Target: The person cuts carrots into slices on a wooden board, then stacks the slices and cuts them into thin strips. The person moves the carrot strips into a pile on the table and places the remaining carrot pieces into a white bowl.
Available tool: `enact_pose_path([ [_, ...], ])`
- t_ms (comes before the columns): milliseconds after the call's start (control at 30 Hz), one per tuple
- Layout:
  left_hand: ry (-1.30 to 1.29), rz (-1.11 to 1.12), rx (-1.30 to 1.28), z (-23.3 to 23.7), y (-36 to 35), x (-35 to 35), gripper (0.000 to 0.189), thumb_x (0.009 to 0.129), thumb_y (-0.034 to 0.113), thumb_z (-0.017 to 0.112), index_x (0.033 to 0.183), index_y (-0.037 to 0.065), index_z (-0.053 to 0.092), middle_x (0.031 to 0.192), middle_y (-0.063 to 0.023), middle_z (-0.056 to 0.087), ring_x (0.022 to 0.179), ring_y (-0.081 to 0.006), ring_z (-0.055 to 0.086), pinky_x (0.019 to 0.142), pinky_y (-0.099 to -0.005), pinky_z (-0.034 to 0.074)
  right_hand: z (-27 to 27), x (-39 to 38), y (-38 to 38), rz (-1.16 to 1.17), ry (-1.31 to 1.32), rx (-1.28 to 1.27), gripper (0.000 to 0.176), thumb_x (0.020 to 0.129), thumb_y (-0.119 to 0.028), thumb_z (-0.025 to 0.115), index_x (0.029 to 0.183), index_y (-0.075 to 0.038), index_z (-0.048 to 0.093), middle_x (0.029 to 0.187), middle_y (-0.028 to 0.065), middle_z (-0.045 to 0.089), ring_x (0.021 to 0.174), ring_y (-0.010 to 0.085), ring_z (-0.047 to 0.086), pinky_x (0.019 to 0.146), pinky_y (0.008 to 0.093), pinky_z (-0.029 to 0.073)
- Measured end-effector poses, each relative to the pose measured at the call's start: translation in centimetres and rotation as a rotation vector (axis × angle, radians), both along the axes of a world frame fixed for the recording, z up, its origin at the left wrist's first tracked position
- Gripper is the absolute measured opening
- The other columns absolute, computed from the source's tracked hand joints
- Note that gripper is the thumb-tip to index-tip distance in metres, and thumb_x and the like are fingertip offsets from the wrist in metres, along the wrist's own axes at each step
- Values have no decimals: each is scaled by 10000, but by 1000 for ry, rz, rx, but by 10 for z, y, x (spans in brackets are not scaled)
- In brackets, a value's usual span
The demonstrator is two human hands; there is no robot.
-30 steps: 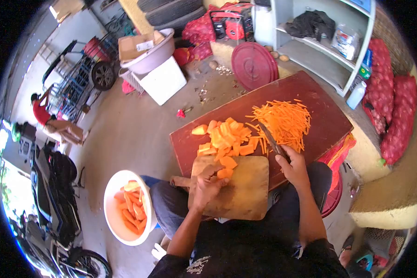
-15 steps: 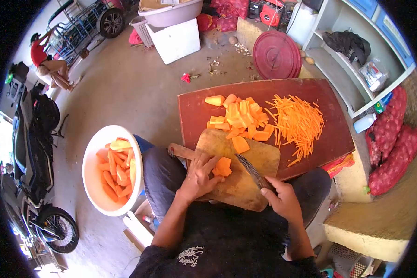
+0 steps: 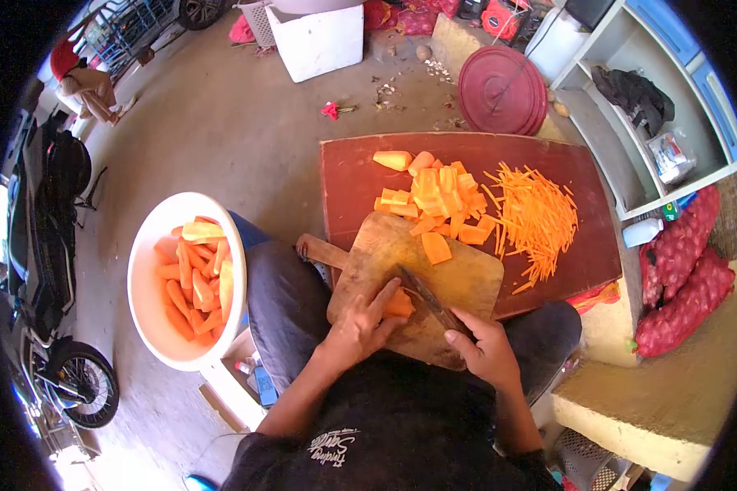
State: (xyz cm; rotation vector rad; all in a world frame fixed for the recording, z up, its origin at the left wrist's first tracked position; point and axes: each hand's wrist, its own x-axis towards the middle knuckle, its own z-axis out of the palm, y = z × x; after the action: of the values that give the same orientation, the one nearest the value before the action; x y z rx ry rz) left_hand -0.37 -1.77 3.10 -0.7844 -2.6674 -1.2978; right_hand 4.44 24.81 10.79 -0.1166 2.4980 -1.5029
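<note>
A wooden cutting board with a handle rests at the near edge of the red-brown table. My left hand holds down a carrot piece on it, the fingers partly hiding it. In my right hand is a knife, its blade right beside that piece and close to the left fingertips. A flat carrot slab lies at the board's far edge. Beyond are a heap of carrot chunks and, to the right, a pile of carrot sticks.
At my left, a white bucket holds peeled carrots. A motorcycle and a crouching person are farther left. Behind the table are a white foam box and a dark red lid. Onion sacks and a shelf stand right.
The knife has moved left, from apart on the board to beside the carrot piece under my left hand. The view has shifted slightly.
</note>
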Motion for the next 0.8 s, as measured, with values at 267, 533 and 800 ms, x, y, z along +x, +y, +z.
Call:
enact_pose_path([
  [267,-28,-22,40,7,-5,-4,694,854,112,874,1488,11,611,1277,-237,641,1161,-436,665,969,-475,577,-27,4,-8,138,418,508,498,924,-123,816,1378,21,670,1206,216,754,1019,390,749,870,459,613],
  [533,-115,23,123,1,1,-1,607,879,78,849,1453,48,653,1259,-230,670,1136,-438,687,938,-480,592,-37,15,9,223,396,658,515,916,-176,800,1373,6,648,1179,182,731,1018,382,707,866,470,599],
  [800,-110,-28,31,1,1,-1,567,879,106,857,1408,18,671,1296,-233,653,1158,-426,686,952,-474,594,-34,19,3,178,371,615,521,878,-118,826,1345,34,653,1154,204,732,989,411,695,862,472,582],
])
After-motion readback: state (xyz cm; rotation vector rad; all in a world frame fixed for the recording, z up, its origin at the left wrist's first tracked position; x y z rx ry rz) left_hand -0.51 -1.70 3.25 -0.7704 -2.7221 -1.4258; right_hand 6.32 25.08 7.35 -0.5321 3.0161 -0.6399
